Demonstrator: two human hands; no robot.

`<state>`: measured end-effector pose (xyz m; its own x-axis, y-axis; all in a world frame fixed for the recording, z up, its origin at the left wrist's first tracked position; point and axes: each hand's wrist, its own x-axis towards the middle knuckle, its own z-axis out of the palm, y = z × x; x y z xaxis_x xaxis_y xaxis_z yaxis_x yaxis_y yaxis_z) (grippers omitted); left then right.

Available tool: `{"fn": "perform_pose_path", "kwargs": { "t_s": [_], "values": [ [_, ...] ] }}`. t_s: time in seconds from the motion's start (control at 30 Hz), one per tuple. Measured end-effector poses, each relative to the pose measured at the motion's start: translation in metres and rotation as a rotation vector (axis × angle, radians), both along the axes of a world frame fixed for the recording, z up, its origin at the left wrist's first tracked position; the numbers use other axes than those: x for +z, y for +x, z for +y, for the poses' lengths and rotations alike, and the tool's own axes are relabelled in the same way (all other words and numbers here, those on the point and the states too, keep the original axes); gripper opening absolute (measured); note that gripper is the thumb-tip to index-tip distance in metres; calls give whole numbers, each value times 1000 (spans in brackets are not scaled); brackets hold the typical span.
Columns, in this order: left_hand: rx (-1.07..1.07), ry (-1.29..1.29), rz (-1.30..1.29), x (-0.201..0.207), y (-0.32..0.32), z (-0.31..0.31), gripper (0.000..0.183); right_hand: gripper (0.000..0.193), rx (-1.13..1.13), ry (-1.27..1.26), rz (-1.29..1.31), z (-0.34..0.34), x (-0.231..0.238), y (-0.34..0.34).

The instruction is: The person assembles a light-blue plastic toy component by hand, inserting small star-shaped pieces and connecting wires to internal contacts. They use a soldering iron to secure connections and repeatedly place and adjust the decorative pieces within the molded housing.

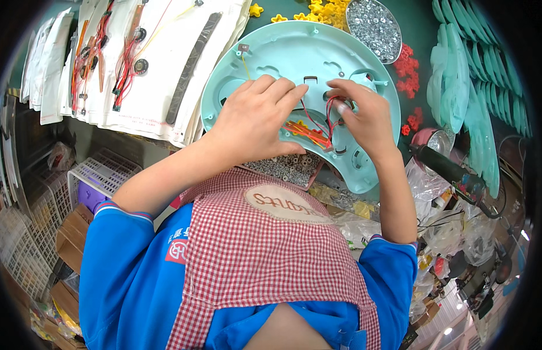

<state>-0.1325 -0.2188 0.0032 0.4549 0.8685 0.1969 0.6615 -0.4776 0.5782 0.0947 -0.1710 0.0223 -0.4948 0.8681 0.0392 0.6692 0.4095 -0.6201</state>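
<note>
The red wires (317,119) lie across the round mint housing (294,58) on the desk, pinched by the left hand (256,119) and right hand (364,114); best routed gently, without tugging their ends.

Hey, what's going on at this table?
A person in a blue top and checked apron works on the underside of a round mint-green plastic shell. The left hand rests on the shell while the right hand pinches red wires running into it. A dish of small screws sits just beyond.
</note>
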Motion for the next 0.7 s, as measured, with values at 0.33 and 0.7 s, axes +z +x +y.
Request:
{"fn": "perform_pose_path", "kwargs": {
  "t_s": [0.33, 0.7],
  "values": [
    [-290, -155, 272, 21, 32, 38, 83, 18, -183, 131, -1, -32, 4, 11],
    [-54, 8, 178, 7, 6, 5, 67, 25, -114, 294, -143, -45, -1, 18]
  ]
}}
